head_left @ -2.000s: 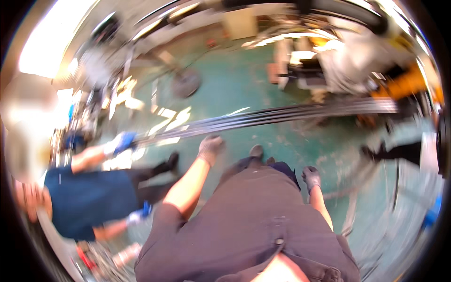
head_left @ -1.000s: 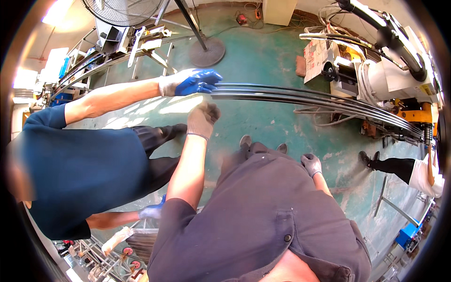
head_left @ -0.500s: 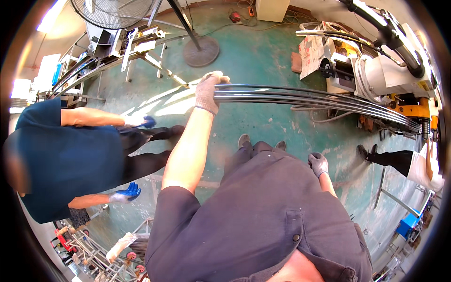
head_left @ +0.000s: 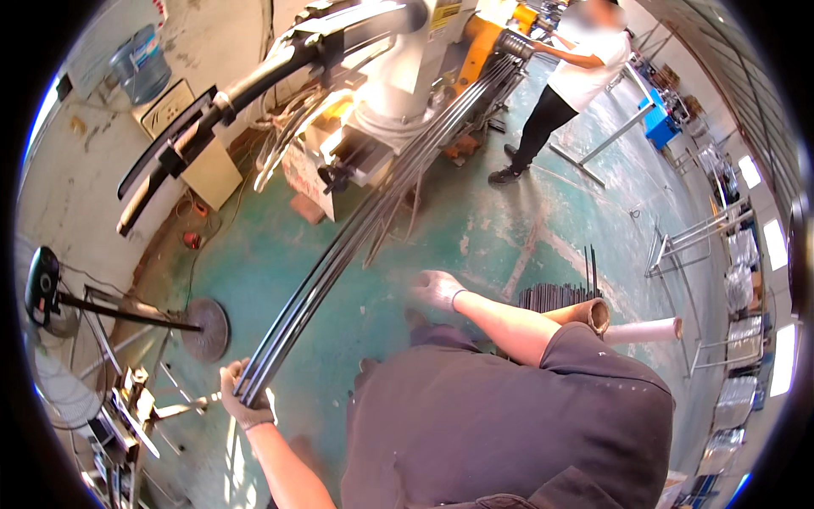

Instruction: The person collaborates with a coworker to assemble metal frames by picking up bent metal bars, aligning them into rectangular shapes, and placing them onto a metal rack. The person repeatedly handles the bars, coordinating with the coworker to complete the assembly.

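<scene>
My left hand [head_left: 246, 399], in a worn grey glove, grips the near end of a bundle of long thin dark metal rods [head_left: 356, 229]. The bundle runs up and right across the green floor to a large white and orange machine [head_left: 407, 59], where a person in a white shirt [head_left: 577, 59] holds its far end. My right hand [head_left: 437, 288], also gloved, hangs free over the floor with fingers loosely apart and nothing in it. My dark shirt fills the lower middle of the view.
A pedestal fan [head_left: 51, 288] with a round base [head_left: 203, 327] stands at the left. A second stack of dark rods [head_left: 560, 295] and cardboard tubes [head_left: 640, 329] lie on the floor at the right. Metal frames [head_left: 687, 246] line the right side.
The view has swung round toward the machine. The person in blue who held the rods beside me is out of view. My left hand still holds the bundle's end, now lower left.
</scene>
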Demonstrator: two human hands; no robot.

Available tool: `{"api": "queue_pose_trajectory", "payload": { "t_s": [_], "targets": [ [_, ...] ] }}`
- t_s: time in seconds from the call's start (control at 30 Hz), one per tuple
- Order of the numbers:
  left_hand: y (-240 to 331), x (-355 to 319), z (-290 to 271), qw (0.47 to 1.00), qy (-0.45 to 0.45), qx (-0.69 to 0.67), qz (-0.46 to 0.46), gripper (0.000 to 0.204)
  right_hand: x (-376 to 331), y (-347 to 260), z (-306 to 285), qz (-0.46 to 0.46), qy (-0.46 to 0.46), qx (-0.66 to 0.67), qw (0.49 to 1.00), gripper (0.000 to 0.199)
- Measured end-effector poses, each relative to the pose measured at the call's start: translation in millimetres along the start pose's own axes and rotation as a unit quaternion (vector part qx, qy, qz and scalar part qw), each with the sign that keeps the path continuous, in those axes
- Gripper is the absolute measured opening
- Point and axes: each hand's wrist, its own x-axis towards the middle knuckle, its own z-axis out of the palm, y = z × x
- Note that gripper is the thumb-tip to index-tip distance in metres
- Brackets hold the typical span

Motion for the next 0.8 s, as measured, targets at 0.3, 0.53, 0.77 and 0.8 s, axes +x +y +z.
{"api": "queue_pose_trajectory", "payload": {
  "t_s": [0.3,0.53,0.77,0.8],
  "targets": [
    [-8.4,10.0,-8.2,0.999,-0.024,0.027,-0.025,0.045,13.1,16.3,30.8,-0.01,-0.009,-0.027,1.0,0.049],
    [-5.0,16.4,-10.1,0.999,0.029,0.02,-0.018,0.041,1.3,24.3,42.4,-0.007,-0.009,-0.017,1.0,0.051],
    [-5.3,18.8,-14.4,0.999,0.005,0.037,-0.015,0.044,-6.2,19.3,42.1,0.0,-0.003,-0.016,1.0,0.05],
    [-4.6,15.0,-10.7,0.999,0.006,0.043,-0.014,0.045,-9.7,17.0,40.6,0.009,-0.008,-0.011,1.0,0.05]
  ]
}}
